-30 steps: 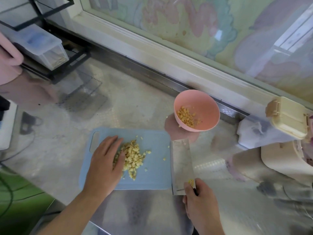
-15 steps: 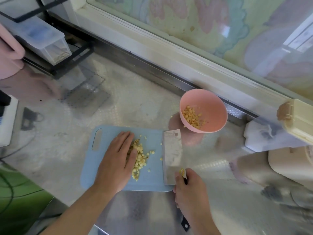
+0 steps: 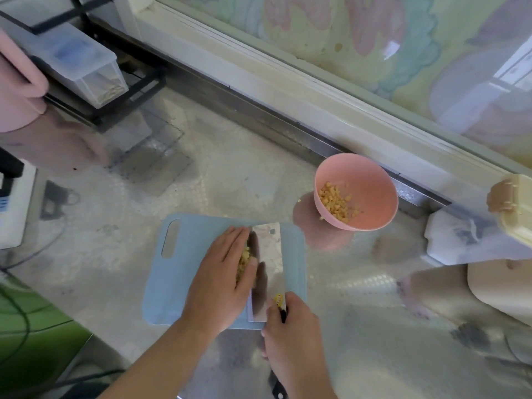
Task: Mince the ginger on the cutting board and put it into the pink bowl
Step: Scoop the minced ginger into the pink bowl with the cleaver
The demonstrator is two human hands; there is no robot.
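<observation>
Fingers (image 3: 230, 246) of the left hand (image 3: 221, 280), flat and empty, press diced ginger (image 3: 244, 262) against the cleaver (image 3: 266, 266) gripped by the right hand (image 3: 290, 341) on the blue cutting board (image 3: 172, 289); likely next, a level lift toward the pink bowl (image 3: 371, 182) at two o'clock.

The left hand (image 3: 223, 279) hides most of the minced ginger (image 3: 244, 262); the cleaver (image 3: 266, 264) handle's end is cut off.
</observation>
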